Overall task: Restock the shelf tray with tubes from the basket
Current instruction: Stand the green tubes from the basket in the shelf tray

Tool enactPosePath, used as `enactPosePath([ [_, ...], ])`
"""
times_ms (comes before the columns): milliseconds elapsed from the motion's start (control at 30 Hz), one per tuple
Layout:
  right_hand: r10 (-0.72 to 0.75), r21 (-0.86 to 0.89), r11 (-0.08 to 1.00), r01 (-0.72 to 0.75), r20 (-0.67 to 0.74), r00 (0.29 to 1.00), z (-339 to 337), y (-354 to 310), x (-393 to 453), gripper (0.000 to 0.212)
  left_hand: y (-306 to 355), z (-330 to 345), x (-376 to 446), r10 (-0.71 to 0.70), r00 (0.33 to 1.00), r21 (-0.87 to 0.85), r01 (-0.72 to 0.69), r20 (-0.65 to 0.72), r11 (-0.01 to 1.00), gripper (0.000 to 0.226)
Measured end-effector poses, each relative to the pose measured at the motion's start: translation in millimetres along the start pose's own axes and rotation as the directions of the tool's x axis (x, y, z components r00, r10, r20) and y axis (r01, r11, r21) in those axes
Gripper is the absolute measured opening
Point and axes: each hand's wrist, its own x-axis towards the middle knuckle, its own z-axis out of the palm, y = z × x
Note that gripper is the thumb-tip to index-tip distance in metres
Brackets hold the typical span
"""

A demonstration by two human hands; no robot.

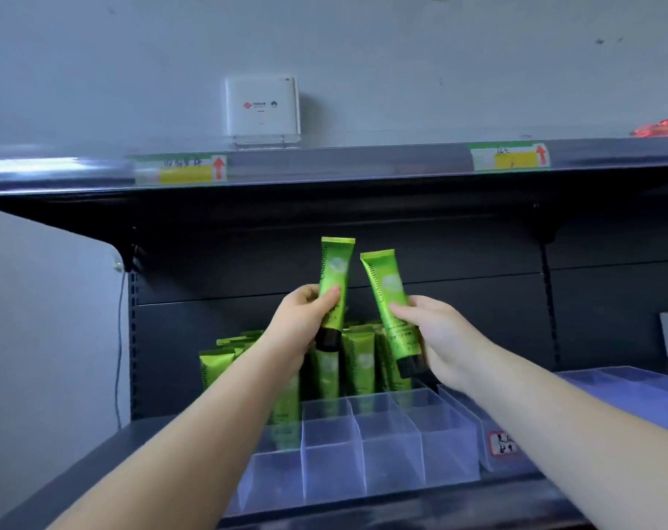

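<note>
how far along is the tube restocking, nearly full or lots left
Partly done. Green tubes already stand, caps down, in the back of the clear divided tray. In hand: the left hand grips one tube, the right hand another, both above the tray. Left: the front compartments look empty. The basket is out of view.

Both bare forearms are stretched forward and upward, converging toward the middle of the view. The left hand (307, 315) is raised with its back turned to the camera; its fingers are curled and the thumb is pressed across the front of what is gripped. The right hand (435, 334) is held slightly lower and to the side, palm turned inward, fingers wrapped and thumb laid along the front. The two hands are kept apart, not touching.
</note>
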Motion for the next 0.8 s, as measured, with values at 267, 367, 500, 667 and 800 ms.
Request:
enactPosePath([
  [267,0.048,-0.030,0.998,-0.047,0.042,0.998,13,18,36,0.016,6,-31,30,0.078,0.995,0.179,-0.066,-0.063,0.982,0.031],
  [367,0.058,-0.048,0.997,-0.055,0.047,0.997,15,26,44,0.014,4,-32,38,0.101,0.995,0.297,-0.094,-0.011,0.950,0.026],
  [500,0.045,-0.081,0.996,-0.043,0.024,0.999,18,35,51,0.007,-1,-31,45,0.076,0.997,0.329,-0.082,0.032,0.941,0.015],
  [667,0.033,-0.158,0.987,-0.027,0.035,0.999,22,47,55,0.010,-9,-35,52,0.057,0.998,0.375,-0.065,0.031,0.925,0.014],
  [800,0.005,-0.181,0.983,0.004,0.050,0.999,26,50,56,0.013,-14,-37,57,0.040,0.998,0.469,-0.053,0.038,0.882,0.019],
])
